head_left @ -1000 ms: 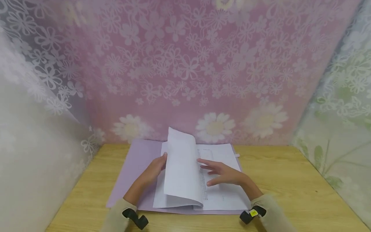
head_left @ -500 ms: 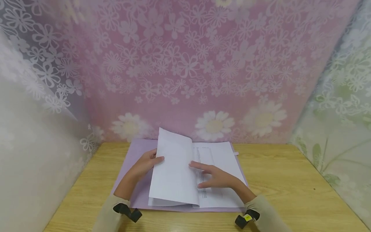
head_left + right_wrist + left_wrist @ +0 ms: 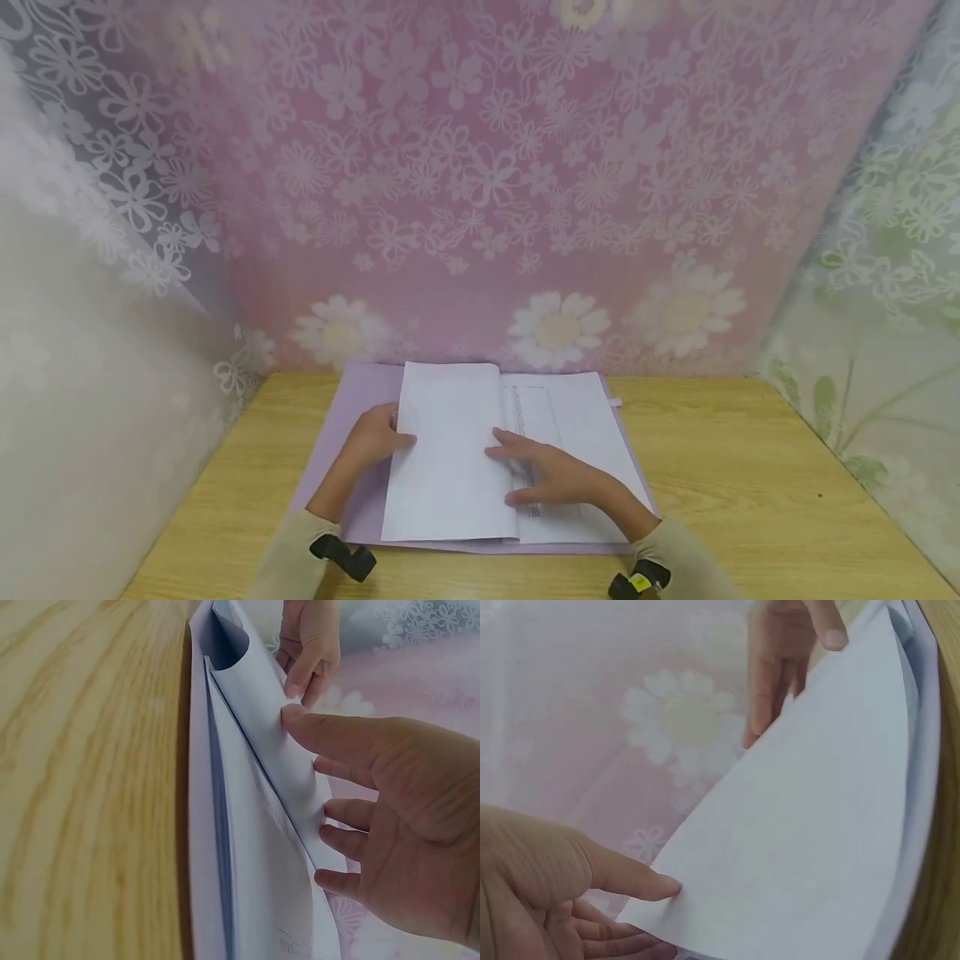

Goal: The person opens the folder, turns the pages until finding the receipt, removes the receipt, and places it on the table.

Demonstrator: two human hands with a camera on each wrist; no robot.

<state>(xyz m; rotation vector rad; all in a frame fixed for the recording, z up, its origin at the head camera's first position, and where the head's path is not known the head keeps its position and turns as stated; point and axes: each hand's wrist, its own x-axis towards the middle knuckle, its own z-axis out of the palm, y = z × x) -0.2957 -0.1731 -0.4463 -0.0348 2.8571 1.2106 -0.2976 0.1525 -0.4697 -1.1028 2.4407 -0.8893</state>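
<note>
A lilac folder [image 3: 367, 385] lies spread on the table, with a stack of white paper inside. Its turned white sheets [image 3: 446, 467], blank on the side facing up, lie over to the left. My left hand [image 3: 375, 435] pinches their outer edge; in the left wrist view the thumb [image 3: 641, 879] is on top and the other fingers are underneath. At the fold, my right hand [image 3: 555, 475] has its fingers spread, fingertips against the curved paper [image 3: 262, 697]. Under that hand the printed page [image 3: 581, 417] on the right shows text and a ruled frame, partly covered.
The wooden table [image 3: 750, 475] extends on both sides of the folder. A pink flowered backdrop [image 3: 480, 208] rises right behind it, with pale side panels [image 3: 90, 400] to left and right. A small white tab [image 3: 616, 402] sticks out at the folder's right edge.
The turned sheets have come down from standing upright to lying on the left side. My left hand has moved left and down with their edge; my right hand has slid slightly left and down along the fold.
</note>
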